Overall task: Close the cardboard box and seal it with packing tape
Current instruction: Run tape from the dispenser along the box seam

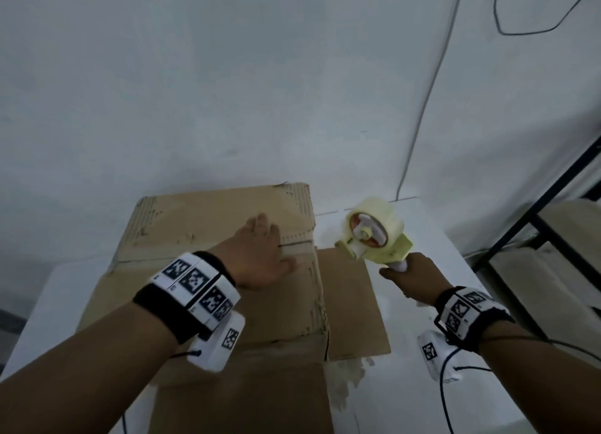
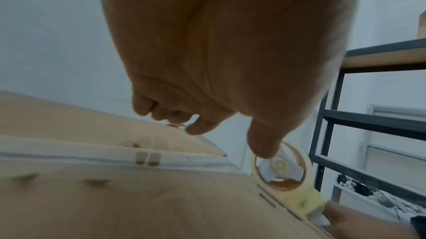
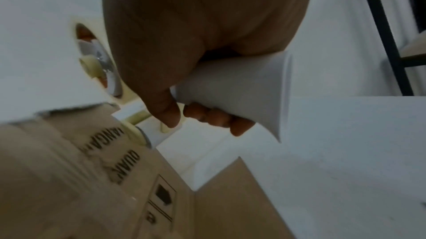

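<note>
Two hands, left hand (image 1: 260,254) on box (image 1: 208,303), right hand (image 1: 411,277) gripping tape dispenser (image 1: 374,235)

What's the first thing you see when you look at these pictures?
A big cardboard box fills the middle of the white table, with the left hand resting flat on its closed top. Just right of the box, the right hand grips a pale yellow tape dispenser by its white handle, held off the box's edge.

Cardboard box (image 1: 201,271): brown, worn, top flaps closed, tape strip along seam; left of centre on table. Tape dispenser (image 1: 374,235): pale yellow, white handle, roll loaded; raised just right of box.
</note>
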